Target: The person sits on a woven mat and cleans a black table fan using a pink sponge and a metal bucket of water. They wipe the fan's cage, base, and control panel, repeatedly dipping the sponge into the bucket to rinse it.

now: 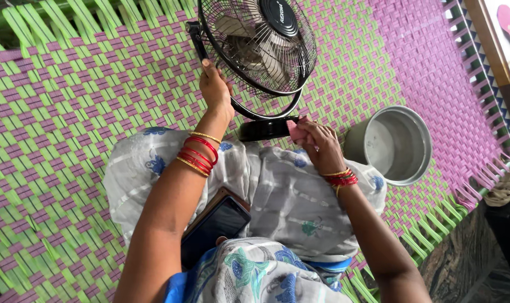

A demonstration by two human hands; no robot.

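Observation:
A black table fan (260,45) with a wire grille stands on the woven cot in front of me. My left hand (215,90) grips the rim of the grille at its left side. My right hand (316,143) holds a small pink cloth (296,130) pressed against the fan's black base (264,129). Both wrists wear red and gold bangles.
The cot (70,101) is woven in green and purple straps. A steel pot (394,144) holding water sits to the right of the fan. A dark phone (215,225) rests on my lap, on the grey patterned cloth. The cot's edge and the floor lie at the right.

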